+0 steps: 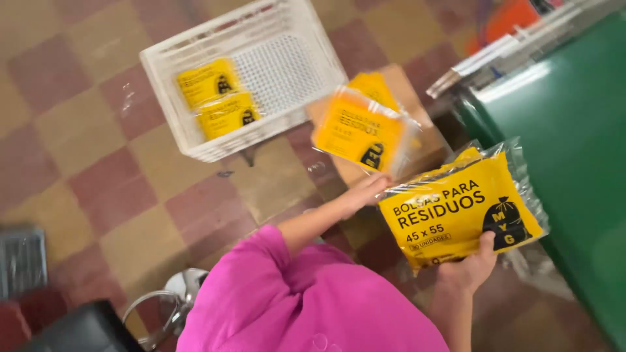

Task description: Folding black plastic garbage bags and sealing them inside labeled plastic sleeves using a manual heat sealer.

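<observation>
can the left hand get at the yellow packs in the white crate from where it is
Probably yes. The left hand is open and holds nothing, and the white crate is open-topped with its two yellow packs uncovered. Only an airborne yellow pack is nearby.

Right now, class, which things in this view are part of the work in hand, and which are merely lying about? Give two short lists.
In hand:
right hand gripping a yellow bag pack
left hand by a blurred, airborne pack
white plastic crate with two packs
cardboard box

Lying about:
green cabinet
chrome stool frame
tiled floor
</observation>
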